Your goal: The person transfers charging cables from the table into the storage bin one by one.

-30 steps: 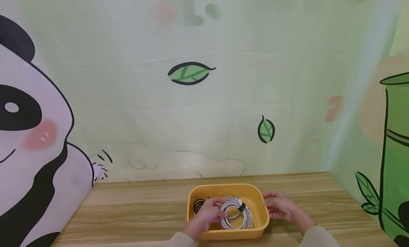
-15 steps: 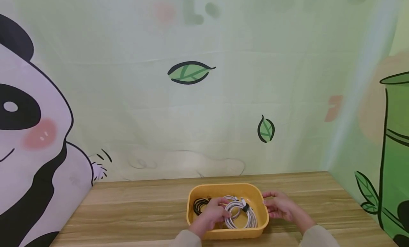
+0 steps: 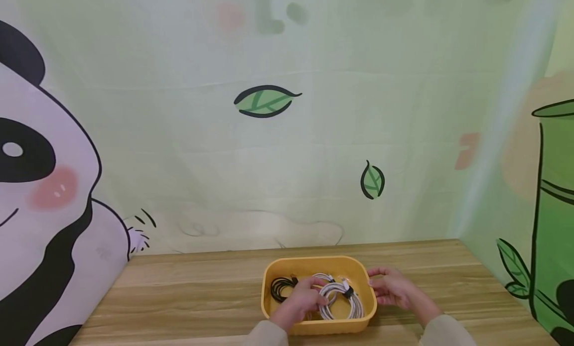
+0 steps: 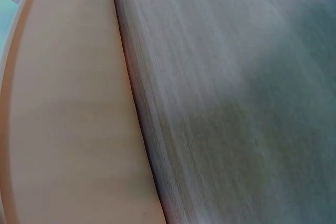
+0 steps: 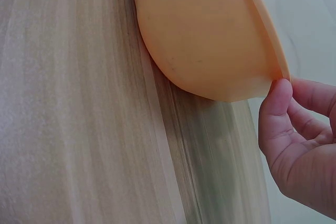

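Observation:
In the head view a yellow plastic bin [image 3: 309, 328] stands on the wooden table. My left hand [image 3: 302, 300] reaches over its near wall and pinches the left side of a white coiled cable [image 3: 356, 308] bound with a black strap. Behind that coil, a second white cable [image 3: 322, 276] shows partly. A black coiled cable [image 3: 278, 289] lies at the bin's left end, partly behind my left hand. My right hand [image 3: 394, 288] pinches the bin's right rim between thumb and fingers, as the right wrist view also shows. The left wrist view has only the bin's outer wall [image 4: 73, 103], not the held cable.
The wooden tabletop [image 3: 193, 291] extends on both sides of the bin. Behind it hangs a pale green backdrop [image 3: 179, 152] printed with a panda, leaves and bamboo.
My left hand has shifted to the right inside the bin, carrying the white coiled cable with it. More of the black coil shows now. My right hand keeps its hold on the rim.

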`<state>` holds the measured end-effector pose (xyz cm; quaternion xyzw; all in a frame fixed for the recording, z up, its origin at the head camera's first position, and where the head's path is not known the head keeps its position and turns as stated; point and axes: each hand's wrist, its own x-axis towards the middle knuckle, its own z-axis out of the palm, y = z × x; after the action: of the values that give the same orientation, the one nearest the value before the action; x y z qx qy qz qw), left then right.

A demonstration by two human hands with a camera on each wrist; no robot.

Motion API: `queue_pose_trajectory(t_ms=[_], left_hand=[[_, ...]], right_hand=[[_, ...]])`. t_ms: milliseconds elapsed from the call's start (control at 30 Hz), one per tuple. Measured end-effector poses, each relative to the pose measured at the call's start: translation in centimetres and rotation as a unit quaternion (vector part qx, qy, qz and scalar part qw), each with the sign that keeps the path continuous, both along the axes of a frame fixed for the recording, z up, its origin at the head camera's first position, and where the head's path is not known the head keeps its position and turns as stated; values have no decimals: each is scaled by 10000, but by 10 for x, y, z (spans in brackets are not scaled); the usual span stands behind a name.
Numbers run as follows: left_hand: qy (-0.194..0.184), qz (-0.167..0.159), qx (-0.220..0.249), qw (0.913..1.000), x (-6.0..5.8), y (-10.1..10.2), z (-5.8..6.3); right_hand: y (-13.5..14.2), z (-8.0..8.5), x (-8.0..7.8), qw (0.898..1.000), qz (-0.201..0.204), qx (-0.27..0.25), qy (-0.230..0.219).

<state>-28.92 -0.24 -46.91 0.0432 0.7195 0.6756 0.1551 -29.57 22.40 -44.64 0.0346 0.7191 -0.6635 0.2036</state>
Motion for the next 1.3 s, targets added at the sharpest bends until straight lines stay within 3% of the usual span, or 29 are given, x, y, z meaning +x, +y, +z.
queue_pose_trajectory(t_ms=[367, 633, 933, 1300], left_hand=[[85, -1, -228, 9997, 1, 3, -1], [553, 100, -868, 9946, 5, 4, 3], [805, 62, -1060, 9911, 7, 2, 6], [1269, 235, -1683, 9773, 6, 0, 7]], right_hand=[[0, 0, -1, 10000, -31, 22, -65], [0, 1, 0, 10000, -10, 25, -58], [0, 0, 0, 10000, 26, -7, -11], [0, 0, 0, 10000, 7, 5, -32]])
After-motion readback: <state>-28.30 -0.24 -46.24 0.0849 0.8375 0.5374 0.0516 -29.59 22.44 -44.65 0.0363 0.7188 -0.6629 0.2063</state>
